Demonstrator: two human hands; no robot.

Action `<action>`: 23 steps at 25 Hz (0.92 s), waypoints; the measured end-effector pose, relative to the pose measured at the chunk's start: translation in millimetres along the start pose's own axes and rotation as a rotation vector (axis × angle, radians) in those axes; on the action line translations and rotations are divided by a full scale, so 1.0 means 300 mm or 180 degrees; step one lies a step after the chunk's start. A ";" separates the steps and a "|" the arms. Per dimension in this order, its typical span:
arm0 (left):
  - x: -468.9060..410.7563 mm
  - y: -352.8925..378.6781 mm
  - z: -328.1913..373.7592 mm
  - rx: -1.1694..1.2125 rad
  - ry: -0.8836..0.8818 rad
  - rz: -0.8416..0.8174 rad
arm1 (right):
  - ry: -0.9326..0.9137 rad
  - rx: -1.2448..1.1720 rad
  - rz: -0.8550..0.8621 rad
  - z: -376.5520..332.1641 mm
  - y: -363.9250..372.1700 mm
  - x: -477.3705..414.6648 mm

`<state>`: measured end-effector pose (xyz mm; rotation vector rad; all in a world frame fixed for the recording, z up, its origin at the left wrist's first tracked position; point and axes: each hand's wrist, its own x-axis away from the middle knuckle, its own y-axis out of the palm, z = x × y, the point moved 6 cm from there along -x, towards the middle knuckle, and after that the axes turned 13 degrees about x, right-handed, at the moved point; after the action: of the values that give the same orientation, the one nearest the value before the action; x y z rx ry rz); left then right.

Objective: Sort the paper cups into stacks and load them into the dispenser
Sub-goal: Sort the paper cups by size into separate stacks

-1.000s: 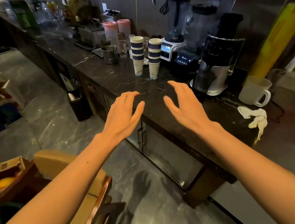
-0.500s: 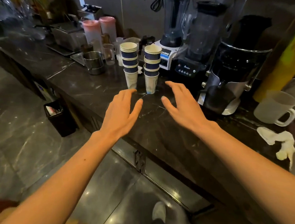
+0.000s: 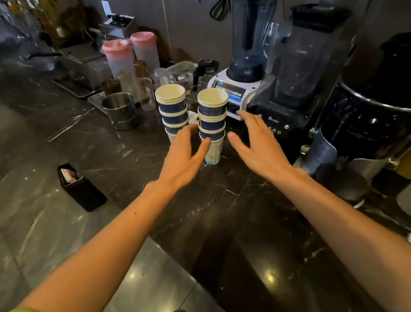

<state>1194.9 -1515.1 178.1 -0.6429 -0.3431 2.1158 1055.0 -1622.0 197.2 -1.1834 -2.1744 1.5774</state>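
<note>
Two stacks of blue-and-white paper cups stand on the dark marble counter (image 3: 130,156). The left stack (image 3: 172,106) is partly hidden at its base by my left hand. The right stack (image 3: 213,120) stands between my two hands. My left hand (image 3: 186,157) is spread, its thumb touching the lower cup of the right stack. My right hand (image 3: 257,142) is spread just right of that stack, apart from it. Neither hand holds anything. No dispenser is identifiable.
Two blenders (image 3: 248,61) and a black machine (image 3: 378,117) stand right of the cups. A steel pot (image 3: 121,110), glasses and pink-lidded jugs (image 3: 120,59) stand behind left. A small black box (image 3: 79,185) sits below the counter's edge.
I have come closer to the counter. Both hands have moved forward and now flank the right cup stack, the left thumb reaching it.
</note>
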 end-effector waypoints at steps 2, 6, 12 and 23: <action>-0.120 0.032 -0.041 0.0304 -0.0126 -0.0011 | 0.0152 -0.0120 0.0086 0.024 0.003 -0.122; -0.304 0.076 -0.185 0.0672 -0.0361 -0.0026 | 0.0362 -0.0247 0.0154 0.037 0.046 -0.308; -0.498 0.115 -0.339 0.1010 -0.0270 -0.0422 | 0.0838 -0.0264 -0.0003 0.042 0.163 -0.499; -0.572 0.169 -0.417 0.1959 -0.0263 -0.0906 | 0.1219 0.0061 0.0145 0.023 0.234 -0.539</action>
<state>1314.2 -1683.1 105.7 -0.1345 0.1688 1.8354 1191.0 -1732.6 178.0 -1.4038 -1.8937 1.2570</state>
